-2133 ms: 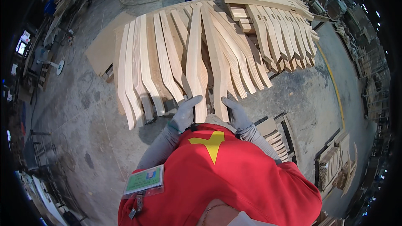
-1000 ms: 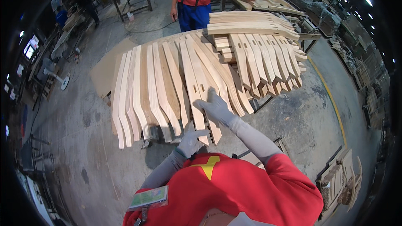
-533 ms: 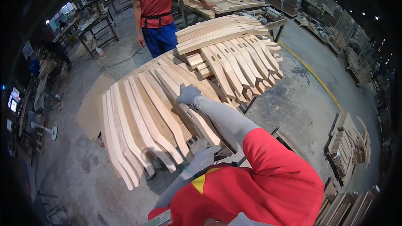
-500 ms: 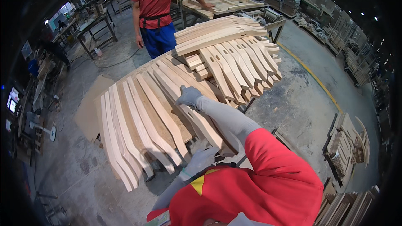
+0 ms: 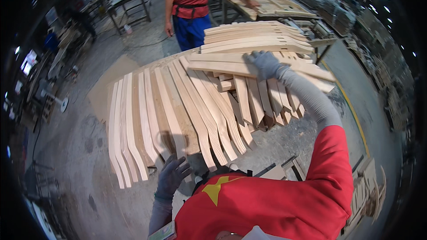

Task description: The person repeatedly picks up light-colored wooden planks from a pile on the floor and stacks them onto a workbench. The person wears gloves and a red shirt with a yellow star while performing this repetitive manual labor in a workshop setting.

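You are reaching your right hand (image 5: 265, 63) far, its grip closing on a curved slat (image 5: 231, 67) atop the far stack; your left hand (image 5: 172, 175), grip open, is steadying the near slats (image 5: 147, 120). Next probably calls for lifting it clear.

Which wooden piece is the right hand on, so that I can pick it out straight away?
Start from the fan of curved pale slats spread in front of the person. Behind its right end stands a taller stack. The right hand rests on the long slat at that stack's front, the only one lying crosswise over the fanned slats' far ends.
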### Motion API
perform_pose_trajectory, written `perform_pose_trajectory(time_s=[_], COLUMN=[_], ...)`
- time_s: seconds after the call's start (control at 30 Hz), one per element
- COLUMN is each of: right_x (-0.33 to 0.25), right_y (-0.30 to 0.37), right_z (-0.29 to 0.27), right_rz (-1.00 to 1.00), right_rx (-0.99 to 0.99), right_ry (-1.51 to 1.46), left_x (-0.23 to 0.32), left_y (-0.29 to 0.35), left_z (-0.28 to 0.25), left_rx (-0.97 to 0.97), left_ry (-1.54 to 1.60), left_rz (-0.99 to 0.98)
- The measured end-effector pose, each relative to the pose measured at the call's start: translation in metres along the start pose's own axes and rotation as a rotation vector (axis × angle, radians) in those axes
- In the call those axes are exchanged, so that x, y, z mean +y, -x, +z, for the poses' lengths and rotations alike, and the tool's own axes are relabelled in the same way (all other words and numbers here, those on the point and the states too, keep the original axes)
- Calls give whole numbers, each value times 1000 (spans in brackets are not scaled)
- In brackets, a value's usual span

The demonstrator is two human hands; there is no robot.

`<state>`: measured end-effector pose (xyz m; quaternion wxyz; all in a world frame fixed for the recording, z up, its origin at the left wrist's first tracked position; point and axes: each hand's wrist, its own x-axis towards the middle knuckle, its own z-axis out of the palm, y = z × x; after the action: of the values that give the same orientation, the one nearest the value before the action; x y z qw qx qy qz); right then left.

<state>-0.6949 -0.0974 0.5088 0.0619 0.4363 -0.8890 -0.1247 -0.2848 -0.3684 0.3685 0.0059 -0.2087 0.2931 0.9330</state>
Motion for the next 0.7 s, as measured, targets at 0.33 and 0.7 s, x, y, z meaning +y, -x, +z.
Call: perform_pose_trajectory(time_s=[0.33,0.7], right_x=[86,124], right_y=[-21,-10], right_z=[31,81], right_rz=[-147,6], right_rx=[-186,104], right_ry=[54,58], left_x=[-43,-48], left_y=[46,76], left_z=[37,27], left_rx=[394,422], left_ry=[-17,73], left_rz=[215,357])
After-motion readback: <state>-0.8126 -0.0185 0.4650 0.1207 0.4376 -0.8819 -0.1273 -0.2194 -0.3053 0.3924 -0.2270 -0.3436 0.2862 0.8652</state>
